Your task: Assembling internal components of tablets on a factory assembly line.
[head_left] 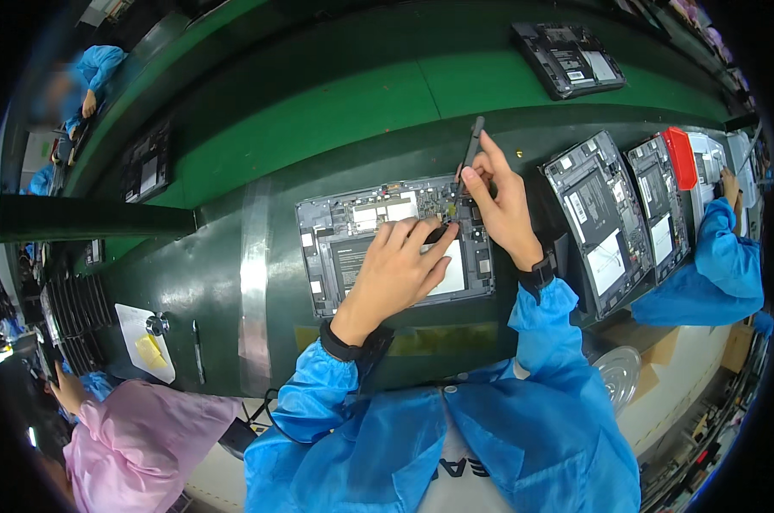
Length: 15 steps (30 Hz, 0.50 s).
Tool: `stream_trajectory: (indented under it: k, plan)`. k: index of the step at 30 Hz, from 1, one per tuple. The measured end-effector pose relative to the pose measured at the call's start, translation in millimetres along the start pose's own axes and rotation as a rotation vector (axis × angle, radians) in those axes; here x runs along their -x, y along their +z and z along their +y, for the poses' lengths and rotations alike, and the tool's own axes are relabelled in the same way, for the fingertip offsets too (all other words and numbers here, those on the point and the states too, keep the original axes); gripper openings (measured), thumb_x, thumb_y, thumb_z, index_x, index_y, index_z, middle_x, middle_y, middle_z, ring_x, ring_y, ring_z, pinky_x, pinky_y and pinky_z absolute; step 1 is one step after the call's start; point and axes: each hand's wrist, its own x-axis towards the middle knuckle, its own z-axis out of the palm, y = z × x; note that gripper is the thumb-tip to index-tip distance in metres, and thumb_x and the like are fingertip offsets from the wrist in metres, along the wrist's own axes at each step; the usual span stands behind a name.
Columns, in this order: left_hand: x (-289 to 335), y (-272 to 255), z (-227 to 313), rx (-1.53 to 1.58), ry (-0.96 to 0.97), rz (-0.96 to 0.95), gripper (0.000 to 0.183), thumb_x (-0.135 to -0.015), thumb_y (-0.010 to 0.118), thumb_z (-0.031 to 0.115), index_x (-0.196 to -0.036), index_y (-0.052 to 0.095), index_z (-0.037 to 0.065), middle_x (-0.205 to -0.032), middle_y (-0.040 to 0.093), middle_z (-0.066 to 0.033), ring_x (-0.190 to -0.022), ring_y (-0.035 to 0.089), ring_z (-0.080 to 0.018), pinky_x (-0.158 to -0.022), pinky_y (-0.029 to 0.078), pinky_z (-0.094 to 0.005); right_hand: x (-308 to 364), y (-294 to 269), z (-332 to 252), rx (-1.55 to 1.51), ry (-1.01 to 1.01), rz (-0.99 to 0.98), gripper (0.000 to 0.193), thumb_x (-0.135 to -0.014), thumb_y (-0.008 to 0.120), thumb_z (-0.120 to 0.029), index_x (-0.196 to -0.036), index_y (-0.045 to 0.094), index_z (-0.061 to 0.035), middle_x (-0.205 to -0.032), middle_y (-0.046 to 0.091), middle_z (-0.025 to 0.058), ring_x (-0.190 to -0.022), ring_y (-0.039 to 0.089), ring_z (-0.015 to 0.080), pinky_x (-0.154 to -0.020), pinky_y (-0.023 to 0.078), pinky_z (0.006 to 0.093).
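While a dark-green workbench (216,256) spans the view, with a brighter green strip (361,111) running behind it, an opened device chassis (321,214) lies flat on the bench directly in front of the person; to its right, apart from it, lie two more opened units, a nearer one (592,218) and a farther one (656,197); the left hand (395,269) lies palm down over the middle of the chassis, its fingers bent and close together, their tips toward the upper right of the inner parts; the right hand (502,209) is raised at the upper right corner, thumb and forefinger pinching a tool named below.

Within the chassis, a dark battery block (348,261), a white panel (452,267) and a pale shield (395,209) already sit in place, so I judge the interior to be largely filled; no cover lies over it, and work at the upper right seems unfinished; which connectors or fasteners are settled is too small to tell.

Smaller again, the slim dark tool (472,147) leans with its lower end toward the chassis's upper edge, though contact cannot be made out; smallest, a black bit (435,232) shows at the left fingertips; whether they pinch it or merely rest beside it, I cannot tell.
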Motion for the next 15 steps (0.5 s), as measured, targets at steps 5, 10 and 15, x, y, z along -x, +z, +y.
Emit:
stream_trajectory:
  k: [5,10,15]
  plan:
    - [-1.5,-0.7,0.4,-0.053,0.013,-0.015,0.048,-0.088,0.077,0.026,-0.134,0.071,0.015,-0.122,0.062,-0.0037,-0.105,0.055,-0.0242,-0.087,0.047,-0.0401,-0.3,4.9,1.1,0.07,-0.043,-0.029,0.06,-0.102,0.069,-0.012,-0.155,0.045,0.0015,-0.093,0.068,0.0103,-0.083,0.066,0.0223,-0.073,0.052,0.0347]
    - [-0.5,-2.4,-0.2,-0.03,0.038,-0.024,0.051,-0.089,0.074,0.028,-0.135,0.068,0.007,-0.126,0.063,-0.007,-0.107,0.058,-0.0237,-0.089,0.047,-0.0391,-0.1,5.7,0.1,0.096,-0.11,-0.034,0.058,-0.098,0.072,-0.01,-0.15,0.05,0.0017,-0.093,0.068,0.0109,-0.081,0.064,0.025,-0.076,0.052,0.0377]
    - [-2.1,-1.7,2.3,-0.029,0.046,-0.023,0.052,-0.089,0.074,0.028,-0.135,0.067,0.005,-0.134,0.063,-0.0073,-0.107,0.058,-0.024,-0.089,0.046,-0.0389,2.7,7.1,1.3,0.157,-0.145,-0.009,0.056,-0.098,0.072,-0.008,-0.149,0.051,0.0021,-0.092,0.069,0.0099,-0.08,0.063,0.0209,-0.076,0.051,0.0344]
